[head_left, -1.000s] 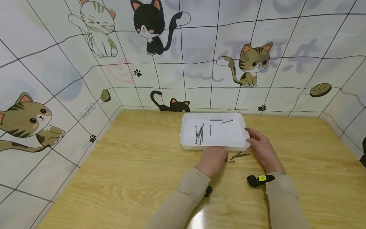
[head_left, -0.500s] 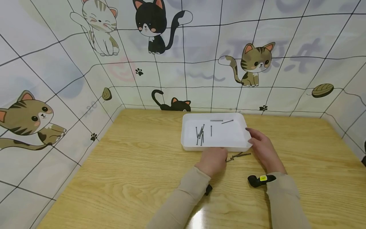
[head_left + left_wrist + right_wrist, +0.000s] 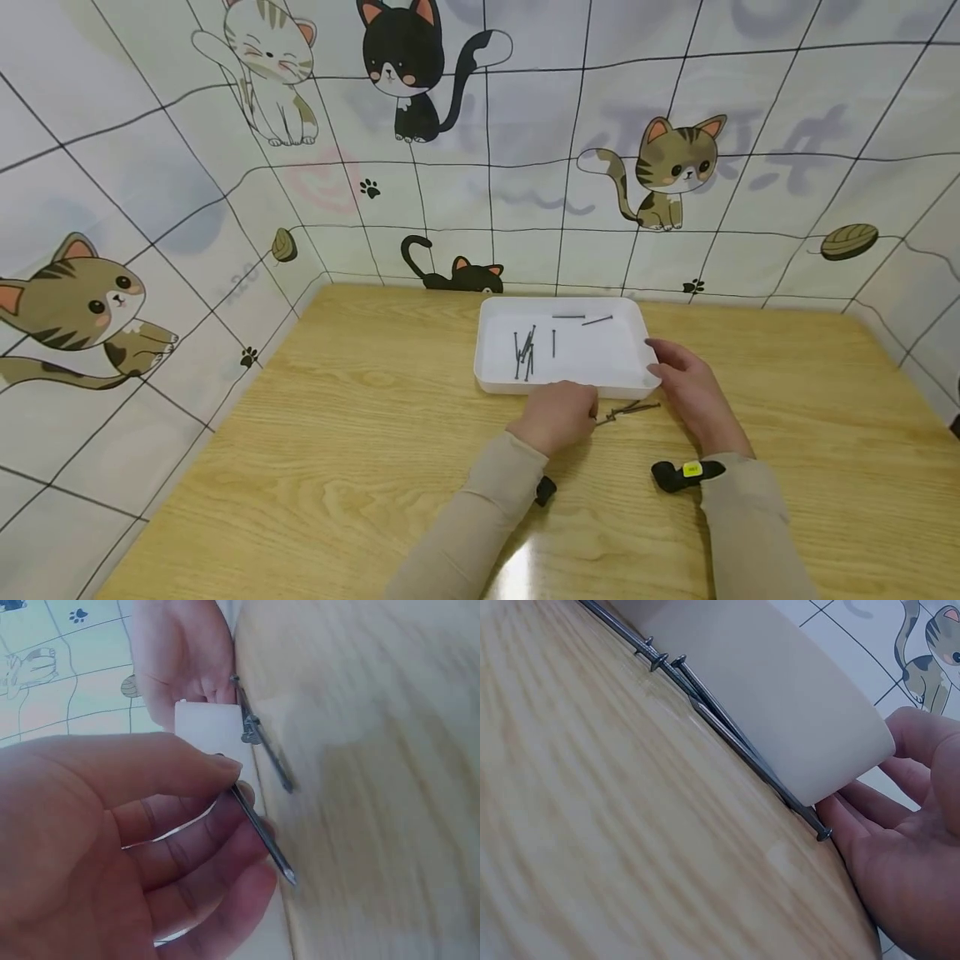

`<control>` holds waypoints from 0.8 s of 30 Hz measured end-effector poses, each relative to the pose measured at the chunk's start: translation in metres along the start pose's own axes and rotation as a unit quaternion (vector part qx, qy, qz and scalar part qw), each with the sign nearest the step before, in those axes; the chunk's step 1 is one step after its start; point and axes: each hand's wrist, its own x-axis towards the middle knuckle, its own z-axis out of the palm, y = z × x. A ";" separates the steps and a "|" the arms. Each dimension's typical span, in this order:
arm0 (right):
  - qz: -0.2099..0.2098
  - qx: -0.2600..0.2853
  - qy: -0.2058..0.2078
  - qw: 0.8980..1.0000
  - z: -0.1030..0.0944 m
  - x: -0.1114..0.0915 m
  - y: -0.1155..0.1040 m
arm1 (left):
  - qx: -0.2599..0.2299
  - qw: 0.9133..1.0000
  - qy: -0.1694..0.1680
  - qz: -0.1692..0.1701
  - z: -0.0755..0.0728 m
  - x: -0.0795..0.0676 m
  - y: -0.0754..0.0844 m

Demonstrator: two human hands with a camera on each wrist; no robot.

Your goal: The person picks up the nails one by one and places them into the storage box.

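Note:
A white plastic tray [image 3: 603, 358] lies near the back of the table with several nails [image 3: 525, 354] inside, most of them bunched at its left. My left hand [image 3: 558, 417] is just in front of the tray. It pinches one nail [image 3: 262, 834] between thumb and fingers; the point faces away from the palm in the left wrist view. Several loose nails [image 3: 633, 407] lie crossed on the wood along the tray's front wall. At the tray's right end, my right hand [image 3: 697, 396] holds the front corner, its fingers [image 3: 911, 731] meeting the wall there.
The wood-grain table [image 3: 337, 467] reaches back to a wall sheet [image 3: 525, 192] with cartoon cats and grid lines. Black wrist cameras [image 3: 682, 475] sit at both beige sleeves [image 3: 480, 517].
My left hand shifts slightly as it takes up a nail from the loose ones. My right hand and the tray stay together, while the whole head view drifts a little.

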 end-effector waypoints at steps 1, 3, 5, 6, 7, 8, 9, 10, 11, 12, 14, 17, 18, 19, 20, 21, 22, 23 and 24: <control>0.000 0.006 -0.002 1.000 0.000 0.000 0.000 | -0.010 1.000 -0.003 0.002 -0.001 0.000 -0.001; -0.003 0.016 -0.005 1.000 0.000 -0.001 0.001 | -0.031 0.999 -0.009 0.008 -0.002 0.001 -0.002; -0.008 0.017 -0.003 1.000 -0.001 -0.001 0.001 | -0.046 0.999 -0.008 0.018 -0.004 0.002 -0.004; -0.010 0.013 -0.002 1.000 -0.001 -0.001 0.001 | -0.053 0.998 -0.007 0.024 -0.006 0.003 -0.005; -0.013 0.013 0.000 1.000 -0.001 -0.001 0.001 | -0.063 0.998 -0.007 0.028 -0.007 0.003 -0.005; -0.015 0.013 0.000 1.000 -0.002 -0.001 0.001 | -0.071 0.997 -0.007 0.031 -0.008 0.004 -0.006; -0.017 0.012 0.000 1.000 -0.002 -0.001 0.001 | -0.079 0.996 -0.007 0.033 -0.010 0.004 -0.007; -0.018 0.014 -0.001 1.000 -0.002 -0.001 0.001 | -0.090 0.995 -0.008 0.034 -0.012 0.004 -0.008; -0.017 0.018 -0.003 1.000 -0.002 -0.001 0.000 | -0.102 0.994 -0.011 0.036 -0.013 0.004 -0.010; -0.017 0.021 -0.006 1.000 -0.001 -0.001 0.001 | -0.112 0.993 -0.012 0.037 -0.014 0.004 -0.011; -0.019 0.026 -0.009 0.999 -0.001 -0.001 0.001 | -0.130 0.991 -0.014 0.041 -0.016 0.005 -0.014; -0.024 0.020 -0.005 1.000 -0.001 0.000 0.001 | -0.157 0.986 -0.013 0.048 -0.020 0.006 -0.019; -0.025 0.020 -0.005 0.999 -0.001 0.000 0.001 | -0.167 0.985 -0.011 0.048 -0.021 0.006 -0.020; -0.026 0.023 -0.005 0.999 -0.001 0.000 0.000 | -0.181 0.982 -0.011 0.047 -0.022 0.006 -0.022; -0.025 0.024 -0.005 0.999 -0.001 0.000 0.000 | -0.196 0.979 -0.012 0.044 -0.022 0.006 -0.023; -0.025 0.025 -0.005 0.999 -0.001 0.000 0.000 | -0.215 0.976 -0.012 0.040 -0.022 0.007 -0.025; -0.024 0.027 -0.006 0.999 -0.001 -0.001 0.001 | -0.232 0.972 -0.011 0.036 -0.022 0.007 -0.026; -0.023 0.028 -0.006 0.999 -0.001 -0.001 0.001 | -0.251 0.967 -0.009 0.035 -0.022 0.008 -0.027; -0.022 0.025 -0.005 0.999 -0.002 -0.001 0.001 | -0.275 0.961 -0.009 0.032 -0.021 0.009 -0.028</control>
